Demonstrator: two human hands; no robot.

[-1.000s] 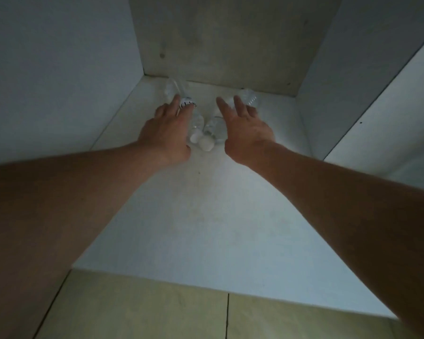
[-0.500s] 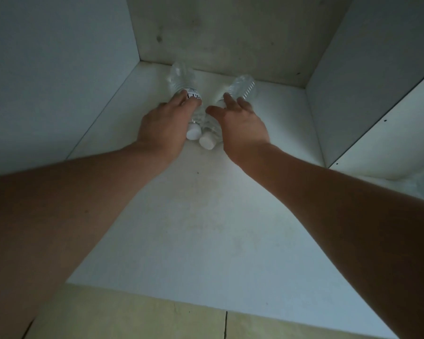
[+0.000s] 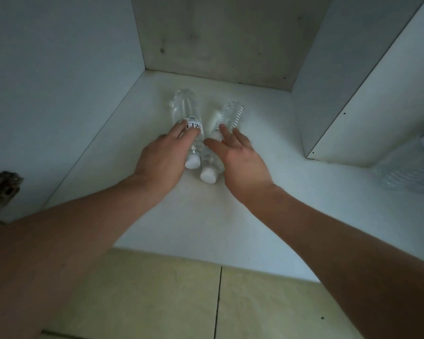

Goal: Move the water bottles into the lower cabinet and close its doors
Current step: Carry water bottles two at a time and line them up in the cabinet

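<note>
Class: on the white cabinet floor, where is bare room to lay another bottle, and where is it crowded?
Bare: the white cabinet floor in front of both hands, and the strips beside each side wall. Crowded: mid-floor, where the left hand and right hand rest on two clear plastic bottles lying close together.

Clear ribbed plastic bottles (image 3: pixel 185 106) on matt white shelf (image 3: pixel 230 216).

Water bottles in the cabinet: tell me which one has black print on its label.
The left bottle, under the left hand; the right bottle shows only clear ribbed plastic.
</note>
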